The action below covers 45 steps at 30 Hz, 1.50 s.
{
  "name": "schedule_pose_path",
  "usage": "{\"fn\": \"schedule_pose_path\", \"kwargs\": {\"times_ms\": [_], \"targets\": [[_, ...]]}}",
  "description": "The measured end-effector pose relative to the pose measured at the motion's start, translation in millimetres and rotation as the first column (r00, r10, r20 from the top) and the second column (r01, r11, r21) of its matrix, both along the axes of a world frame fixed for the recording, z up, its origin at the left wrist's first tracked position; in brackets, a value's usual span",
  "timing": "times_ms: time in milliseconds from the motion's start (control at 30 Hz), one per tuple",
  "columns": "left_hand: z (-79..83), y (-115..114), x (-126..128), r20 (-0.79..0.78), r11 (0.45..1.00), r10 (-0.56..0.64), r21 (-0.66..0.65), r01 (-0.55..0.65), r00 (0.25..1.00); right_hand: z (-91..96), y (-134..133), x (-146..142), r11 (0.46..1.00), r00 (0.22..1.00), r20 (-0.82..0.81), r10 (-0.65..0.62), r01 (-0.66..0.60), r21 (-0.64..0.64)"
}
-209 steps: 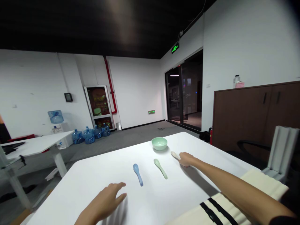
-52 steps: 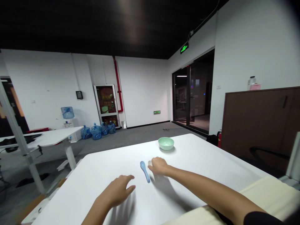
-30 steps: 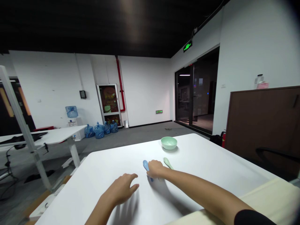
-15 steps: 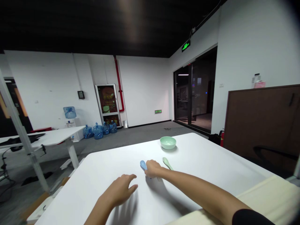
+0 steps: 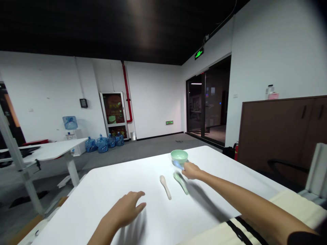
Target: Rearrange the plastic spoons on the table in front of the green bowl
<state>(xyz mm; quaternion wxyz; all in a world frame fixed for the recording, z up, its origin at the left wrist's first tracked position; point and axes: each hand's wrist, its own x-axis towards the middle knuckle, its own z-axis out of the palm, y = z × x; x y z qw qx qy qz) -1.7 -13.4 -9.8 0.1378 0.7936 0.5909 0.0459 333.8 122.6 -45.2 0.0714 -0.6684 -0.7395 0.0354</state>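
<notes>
My right hand (image 5: 191, 170) is closed on a blue spoon (image 5: 178, 165), its bowl end raised in front of the green bowl (image 5: 179, 156). Whether the spoon touches the bowl I cannot tell. A green spoon (image 5: 181, 183) lies on the white table just below that hand. To its left rests a pale beige spoon (image 5: 165, 187). My left hand (image 5: 129, 208) hovers over the left part of the table, thumb and fingers apart, holding nothing.
The white table (image 5: 112, 185) has a cream cloth with black stripes (image 5: 255, 217) along its near right edge. Beyond stand several blue water bottles (image 5: 102, 144), a brown cabinet (image 5: 273, 132) on the right and a second white table (image 5: 58, 148) on the left.
My right hand has carried the blue spoon right and away from me to the green bowl. The beige spoon, hidden before, now shows. My left hand stays nearly in place.
</notes>
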Motion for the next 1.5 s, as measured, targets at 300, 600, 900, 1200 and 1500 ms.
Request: {"fn": "schedule_pose_path", "kwargs": {"times_ms": [300,600,900,1200,1500], "targets": [[-2.8,1.7,-2.0,0.003,1.0,0.014,-0.002,-0.014,1.0,-21.7,5.4,58.1,0.985,0.987,0.051,-0.151,0.154,-0.075],[-1.0,2.2,1.0,0.001,1.0,-0.004,-0.004,0.004,1.0,-34.0,3.6,62.7,0.98,0.988,0.05,-0.148,0.153,-0.13],[-2.0,2.5,-0.2,0.003,1.0,0.002,-0.014,-0.002,1.0,-46.3,7.0,63.9,0.986,0.987,0.122,-0.108,0.122,-0.116],[1.5,0.1,1.4,0.004,1.0,-0.001,-0.01,0.001,1.0,-41.9,2.2,60.3,0.979,0.985,0.102,-0.14,0.153,-0.132],[1.2,-0.4,0.6,0.006,1.0,0.0,-0.004,0.0,1.0,-23.4,-6.5,58.5,0.985,0.985,0.058,-0.163,0.166,-0.037]]}}
